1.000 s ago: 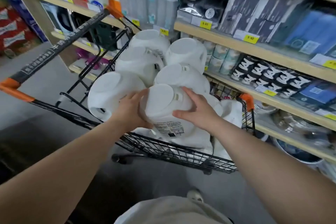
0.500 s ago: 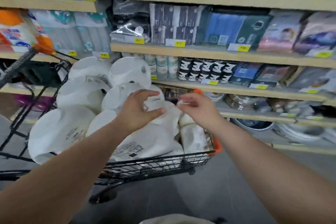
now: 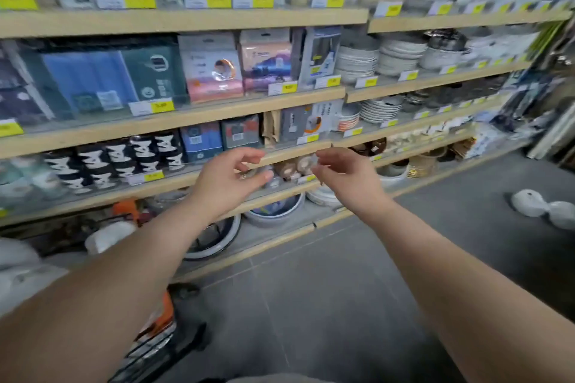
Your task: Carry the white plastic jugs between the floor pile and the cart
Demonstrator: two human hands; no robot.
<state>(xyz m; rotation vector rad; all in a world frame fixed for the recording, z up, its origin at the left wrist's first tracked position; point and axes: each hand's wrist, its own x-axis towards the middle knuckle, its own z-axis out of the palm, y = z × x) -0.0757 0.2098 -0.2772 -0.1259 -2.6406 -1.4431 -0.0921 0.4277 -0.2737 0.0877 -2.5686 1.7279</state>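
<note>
Ceramic, by the look of them, the small brown-and-cream bowls (image 3: pixel 291 168) sit on a low wooden shelf (image 3: pixel 298 151) directly beyond both hands and are the nearest goods to them. The left hand (image 3: pixel 228 179) hovers just in front of that shelf with its fingers (image 3: pixel 249 156) loosely curled and holding nothing; the right hand (image 3: pixel 345 172) hangs beside it, its fingers likewise relaxed, with a blurred pale patch at the fingertips that may be a scrap of clear wrap, though I cannot tell. Such bowls are probably stiff, fairly heavy for their size, smooth-glazed and breakable, so the safest hold is likely under the base with a thumb over the rim, one at a time. Shelf boards are pale wood with yellow price tags (image 3: pixel 161 106) along the front edges, carrying boxed goods, black-and-white patterned cups (image 3: pixel 118 162) and stacks of white plates (image 3: pixel 356 64). Below, larger bowls (image 3: pixel 273 211) rest on the bottom shelf. An orange-trimmed wire cart (image 3: pixel 155 339) stands at the lower left, and two white bowls (image 3: pixel 543 207) lie upturned on the grey tiled floor (image 3: pixel 326 289), well apart to the right.
</note>
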